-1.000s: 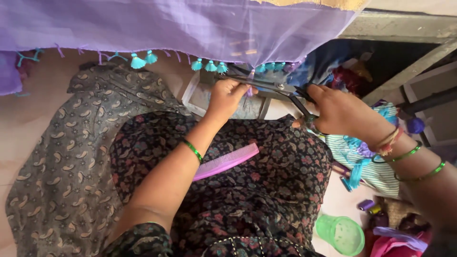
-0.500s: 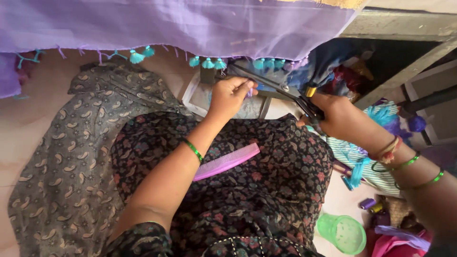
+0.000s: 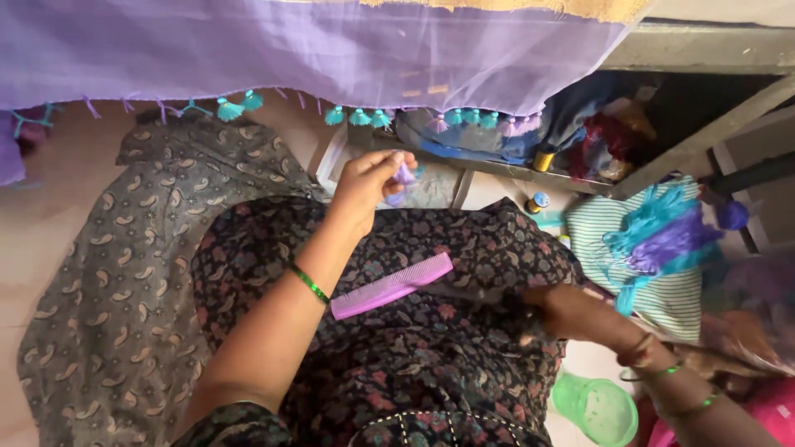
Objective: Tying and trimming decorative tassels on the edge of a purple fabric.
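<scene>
Purple cloth: a sheer lilac sheet (image 3: 315, 50) hung across the top, its lower hem strung with small teal tassels (image 3: 236, 108) and a few lilac ones.
Grey cloth: a paisley-printed piece (image 3: 99, 314) lay spread over the floor at the left, soft and creased.
Left hand: the left hand (image 3: 368, 186) was raised below the hem, grip pinched together on a small lilac tuft (image 3: 403, 175); a thin green bangle (image 3: 308, 283) sat lower on the forearm.
Change at the left: half a second earlier this hand held its tuft close up against the scissors; now it held the tuft alone, apart from any blade.
Lap: dark floral fabric (image 3: 431, 364) covered the knees, and a flat pink comb (image 3: 392, 285) with fine teeth lay slantwise on it.
Right hand: the right hand (image 3: 559, 314) had dropped from up by the hem down to the lap, blurred with motion. Something dark showed in its grip, but I could not tell whether the fingers were clamped on it.
Meaning: judged from that, the snip looked finished and the tuft free.
Shelf edge: two thread spools (image 3: 542, 157) stood on a low ledge.
Right side: loose teal and purple yarn (image 3: 662, 236) lay on striped cloth, with a green plastic lid (image 3: 596, 406) below.
</scene>
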